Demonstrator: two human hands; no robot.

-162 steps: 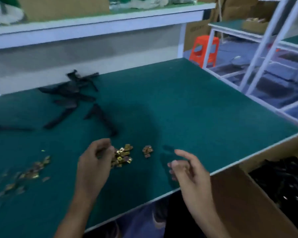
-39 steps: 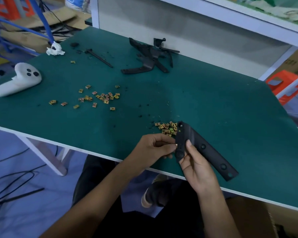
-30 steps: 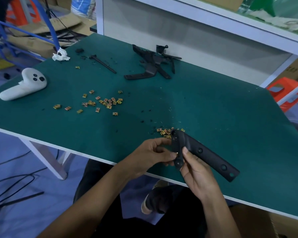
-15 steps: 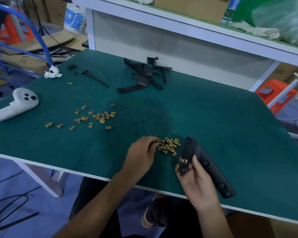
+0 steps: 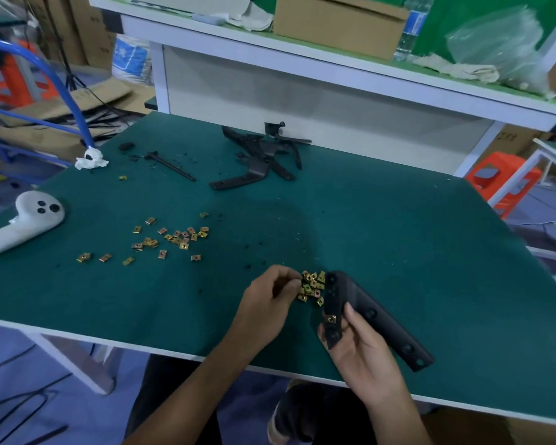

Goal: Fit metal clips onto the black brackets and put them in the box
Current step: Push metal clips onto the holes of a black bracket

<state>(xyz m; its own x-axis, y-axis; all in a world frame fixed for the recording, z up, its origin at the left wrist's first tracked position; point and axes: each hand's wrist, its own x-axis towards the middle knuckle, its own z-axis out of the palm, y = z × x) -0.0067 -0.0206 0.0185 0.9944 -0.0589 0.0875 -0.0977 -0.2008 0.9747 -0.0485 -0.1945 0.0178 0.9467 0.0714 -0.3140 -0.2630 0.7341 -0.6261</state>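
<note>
While in the right fingers (image 5: 351,316), black bracket (image 5: 360,298) just beside clips (image 5: 312,285).

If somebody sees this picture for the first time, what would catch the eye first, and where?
Most striking is the long black bracket gripped by the right hand at the near edge of the table, one gold clip already on it. Just left, the left hand reaches into a small pile of gold clips. A white controller lies far left; more black brackets are heaped at the back.
</note>
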